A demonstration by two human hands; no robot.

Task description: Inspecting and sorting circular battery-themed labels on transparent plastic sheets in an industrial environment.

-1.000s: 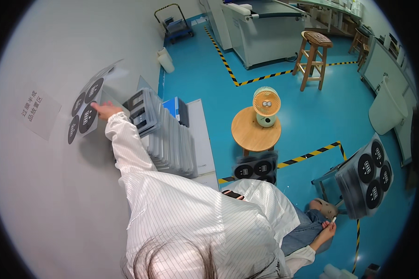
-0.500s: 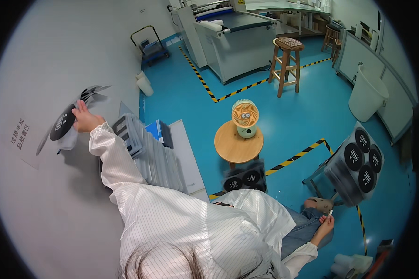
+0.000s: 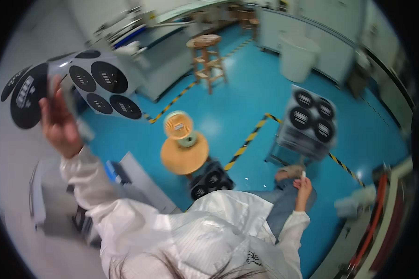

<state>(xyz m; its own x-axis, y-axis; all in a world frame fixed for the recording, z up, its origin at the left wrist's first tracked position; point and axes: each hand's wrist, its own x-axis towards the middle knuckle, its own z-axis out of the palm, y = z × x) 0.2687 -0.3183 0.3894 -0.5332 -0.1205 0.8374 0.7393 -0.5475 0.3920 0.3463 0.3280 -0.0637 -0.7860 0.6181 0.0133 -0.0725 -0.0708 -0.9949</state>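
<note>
My left hand (image 3: 63, 125) is raised at the upper left, its fingers blurred by motion. It holds a bent, clear plastic sheet (image 3: 118, 87) with large black printed discs, which spreads to both sides of the hand. Exactly how the fingers grip the sheet cannot be made out. Over my knee at the lower right, my right hand (image 3: 303, 191) is closed in a pinch on a small white stick-like piece (image 3: 303, 175). Beyond that hand, a stack of similar disc-printed sheets (image 3: 312, 116) rests on a low stand. More such sheets (image 3: 212, 179) lie in front of my lap.
A round wooden stool (image 3: 184, 160) carries a small orange-faced fan (image 3: 179, 125). Behind it stand a tall wooden stool (image 3: 207, 44) and a white bin (image 3: 297, 58). Yellow-black tape (image 3: 251, 142) marks the blue floor. A white board (image 3: 149, 181) lies beside my left arm.
My left hand has come away from the wall, carrying the disc-printed sheet, which now spreads out in view. The view has turned rightward. My right hand keeps its pinch on the white piece.
</note>
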